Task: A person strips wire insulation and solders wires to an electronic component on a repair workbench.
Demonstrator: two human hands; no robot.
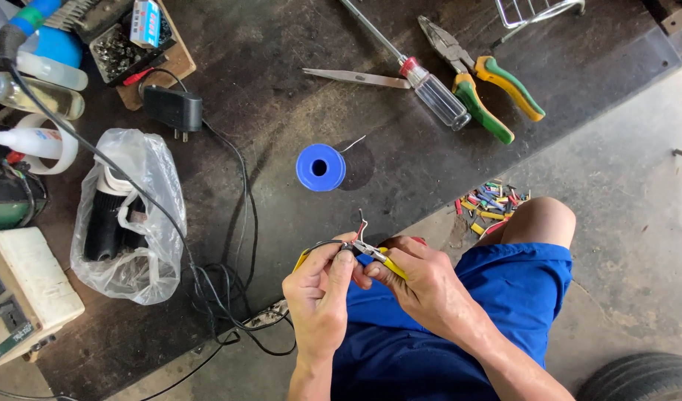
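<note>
My left hand (320, 293) pinches a thin dark cable (322, 244) whose red and white wire ends (361, 223) stick up just above my fingers. My right hand (419, 278) grips small yellow-handled cutters (382, 258), their metal jaws closed around the wires right beside my left thumb. Both hands are held close together over my lap, just off the near edge of the dark workbench (281, 111). A blue solder spool (320, 167) lies on the bench a little beyond them.
Green-and-yellow pliers (489, 85), a clear-handled screwdriver (430, 85) and a metal blade (356, 76) lie at the back. A black plug adapter (174, 110), tangled black cable (222, 289), a plastic bag (129, 215), glue bottles and a beige meter (21, 293) crowd the left. Coloured wire scraps (489, 208) litter the floor.
</note>
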